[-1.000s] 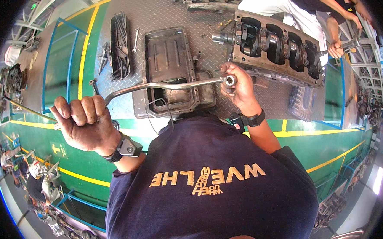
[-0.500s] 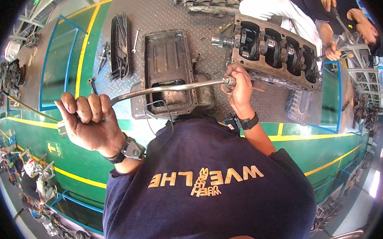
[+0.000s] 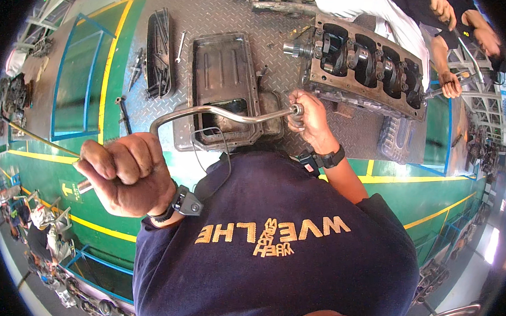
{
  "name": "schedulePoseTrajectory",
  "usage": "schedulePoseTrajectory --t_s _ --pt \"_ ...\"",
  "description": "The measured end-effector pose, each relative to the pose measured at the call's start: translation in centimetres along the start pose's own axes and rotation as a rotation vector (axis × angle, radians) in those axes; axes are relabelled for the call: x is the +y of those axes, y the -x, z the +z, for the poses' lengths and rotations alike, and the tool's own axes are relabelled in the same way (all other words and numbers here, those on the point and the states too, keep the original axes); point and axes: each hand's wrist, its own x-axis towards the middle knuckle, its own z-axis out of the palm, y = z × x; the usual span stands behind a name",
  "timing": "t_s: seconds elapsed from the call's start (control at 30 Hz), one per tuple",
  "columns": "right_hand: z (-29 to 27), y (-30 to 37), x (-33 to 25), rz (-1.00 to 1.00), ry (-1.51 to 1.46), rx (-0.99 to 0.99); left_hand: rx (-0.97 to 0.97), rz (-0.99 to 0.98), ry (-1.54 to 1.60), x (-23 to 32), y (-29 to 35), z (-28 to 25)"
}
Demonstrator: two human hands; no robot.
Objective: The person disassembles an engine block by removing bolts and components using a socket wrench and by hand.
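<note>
A bent steel speed brace (image 3: 228,116) spans the space in front of my chest, above an oil pan (image 3: 219,68). My left hand (image 3: 131,176) is closed round its left end, and a short piece of the shaft sticks out past the fist. At the other end, my right hand (image 3: 311,119) has its fingers wrapped round the shaft close to the round socket (image 3: 297,109). Beyond that hand lies an engine block (image 3: 352,84) with its crankshaft (image 3: 365,63) exposed; the brace is apart from it.
Left of the oil pan stand an open-end wrench (image 3: 181,47) and a dark tray (image 3: 171,53) of long bolts. Another dark tool (image 3: 124,116) lies at the bench edge. A co-worker's hands (image 3: 450,84) hold a bar at the block's right end. A finned metal part (image 3: 395,142) sits below the block.
The brace has turned, its bend now arching higher. My left fist has come lower and rightward; my right hand has shifted slightly left. The co-worker's hands have moved down and right.
</note>
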Motion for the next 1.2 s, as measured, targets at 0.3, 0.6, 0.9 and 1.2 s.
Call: schedulePoseTrajectory --t_s 0.3,0.6,0.9,1.2 --pt "-0.7 -0.4 -0.9 0.314 0.028 -0.121 -0.157 0.04 0.003 -0.4 -0.1 0.7" --pt "-0.3 0.6 1.0 0.227 -0.029 -0.094 -0.219 -0.003 -0.09 -0.3 0.4 2.8" --pt "0.3 2.3 2.4 0.469 -0.054 -0.078 -0.129 -0.048 -0.271 -1.1 1.2 2.6" --pt "-3.3 -0.3 0.0 0.196 -0.143 -0.172 -0.158 -0.066 0.048 -7.2 -4.5 6.3"
